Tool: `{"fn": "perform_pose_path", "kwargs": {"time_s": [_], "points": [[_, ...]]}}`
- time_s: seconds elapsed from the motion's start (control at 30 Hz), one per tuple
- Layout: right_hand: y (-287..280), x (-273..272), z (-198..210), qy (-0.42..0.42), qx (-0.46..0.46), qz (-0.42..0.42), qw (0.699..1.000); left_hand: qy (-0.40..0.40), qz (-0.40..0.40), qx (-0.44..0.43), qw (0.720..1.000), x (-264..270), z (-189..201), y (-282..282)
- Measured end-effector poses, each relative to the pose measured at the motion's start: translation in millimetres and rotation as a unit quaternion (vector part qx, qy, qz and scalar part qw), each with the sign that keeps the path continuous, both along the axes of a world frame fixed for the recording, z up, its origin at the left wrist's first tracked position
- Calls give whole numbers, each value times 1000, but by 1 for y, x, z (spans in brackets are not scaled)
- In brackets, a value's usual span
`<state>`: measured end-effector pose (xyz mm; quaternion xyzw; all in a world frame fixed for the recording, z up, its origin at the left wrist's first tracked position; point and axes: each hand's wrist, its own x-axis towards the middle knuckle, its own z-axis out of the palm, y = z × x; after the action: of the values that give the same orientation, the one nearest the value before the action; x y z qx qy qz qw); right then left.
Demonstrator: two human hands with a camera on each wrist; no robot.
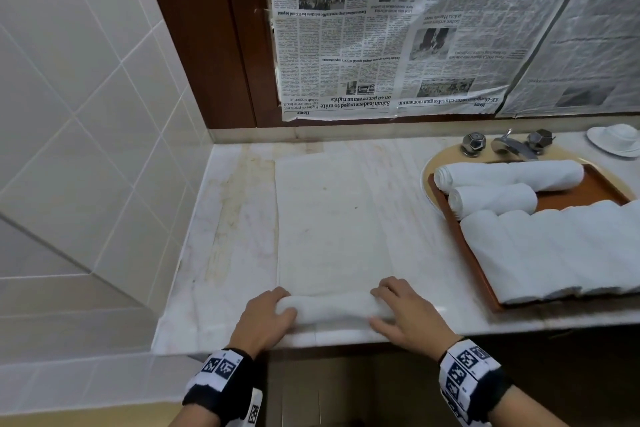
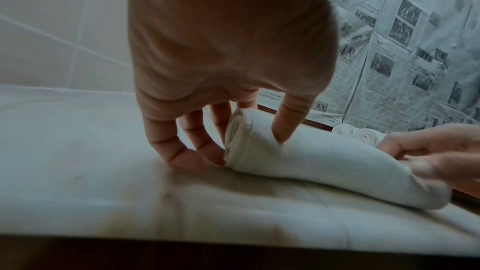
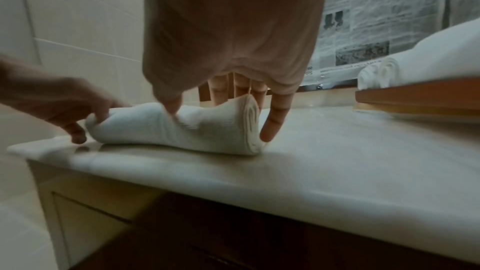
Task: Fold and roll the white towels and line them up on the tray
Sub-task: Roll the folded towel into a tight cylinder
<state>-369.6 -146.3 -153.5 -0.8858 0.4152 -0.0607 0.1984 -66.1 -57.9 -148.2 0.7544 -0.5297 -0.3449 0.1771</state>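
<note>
Marble counter [image 1: 398, 218] fills centre frame, stained along left; white tiled wall [image 1: 86, 114] upper left, newspaper sheets [image 1: 398, 28] taped over upper right. White towel [image 1: 325, 218] lies flat mid-counter, near end rolled at lower centre. Left hand [image 1: 265, 317] and right hand [image 1: 408, 315] curl round roll's ends. Wooden tray [image 1: 588, 191] at right carries rolled towels [image 1: 509, 175]; tap [image 1: 509, 144] behind.

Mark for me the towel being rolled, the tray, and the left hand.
towel being rolled [image 1: 334, 308]: head view, middle of the rolled part.
tray [image 1: 585, 192]: head view, bare brown floor beside the rolled towels.
left hand [image 1: 265, 317]: head view, back of the hand.
</note>
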Motion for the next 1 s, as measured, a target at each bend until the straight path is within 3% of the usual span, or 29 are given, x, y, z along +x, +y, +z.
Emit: {"fn": "perform_pose_path", "kwargs": {"time_s": [0.07, 0.23, 0.3, 0.4, 0.53, 0.67, 0.8, 0.93, 1.0], "points": [[3, -3, -2, 36, -8, 27, 999, 18, 19, -11, 1000, -1, 1, 2], [-22, -1, -2, -39, 111, -8, 993, 32, 79, -24, 996, -11, 3, -1], [-33, 4, -1, -43, 126, -4, 991, -37, 89, -46, 994, -14, -1, -2], [-39, 10, 1, -46, 135, -9, 990, -171, 12, -145, 974, -22, -10, -5], [-41, 6, -1, -86, 139, -38, 986, -169, -29, -190, 967, -31, -15, -6], [-31, 9, -9, -53, -26, -52, 997, -177, -56, -167, 968, -27, -21, -7], [-26, 13, -17, -22, -180, -62, 981, -156, -53, -106, 981, -19, -11, -20], [-16, 13, -14, -44, -213, -4, 976, -151, -55, -31, 987, -18, -3, -34], [-12, 14, -15, -12, -200, 18, 979, -158, -59, -17, 986, -20, -3, -35]]}}
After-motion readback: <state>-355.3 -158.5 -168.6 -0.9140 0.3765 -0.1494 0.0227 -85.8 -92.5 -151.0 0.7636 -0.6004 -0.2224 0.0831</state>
